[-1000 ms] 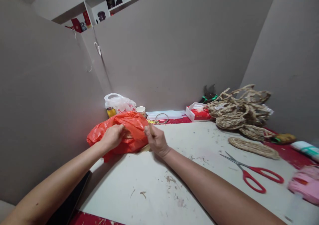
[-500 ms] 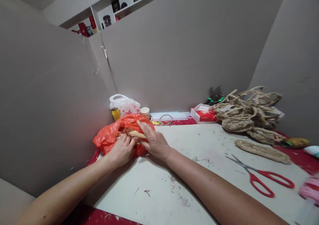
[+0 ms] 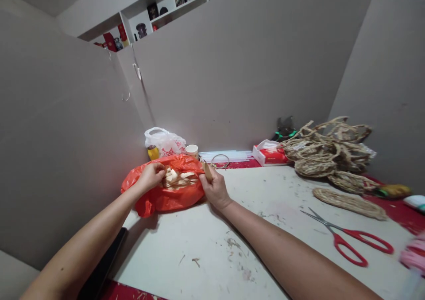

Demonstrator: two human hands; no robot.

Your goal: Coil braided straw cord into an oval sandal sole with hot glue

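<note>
A red-orange plastic bag (image 3: 172, 202) lies at the back left of the white board, its mouth spread open. Pale, cream-coloured flat strips (image 3: 179, 178) show inside it. My left hand (image 3: 151, 177) is closed at the left side of the bag's mouth, fingertips pinching the plastic rim. At the right side, my right hand (image 3: 215, 188) is closed round a tan, flat-looking piece (image 3: 207, 171) that sticks up past the thumb. This hand also touches the bag's edge; whether it grips the plastic cannot be made out.
Red-handled scissors (image 3: 348, 235) lie on the board (image 3: 259, 255) at the right, near a rope bundle (image 3: 348, 203). Behind are a rope pile (image 3: 325, 151), a tissue pack (image 3: 270, 153), a wire ring (image 3: 220, 161), a paper cup (image 3: 191, 150) and a white bag (image 3: 166, 142).
My hands have moved apart, left hand to the left and right hand slightly right. The bag's mouth is wider, showing pale strips inside. The brown fibrous bundle between my hands is out of sight.
</note>
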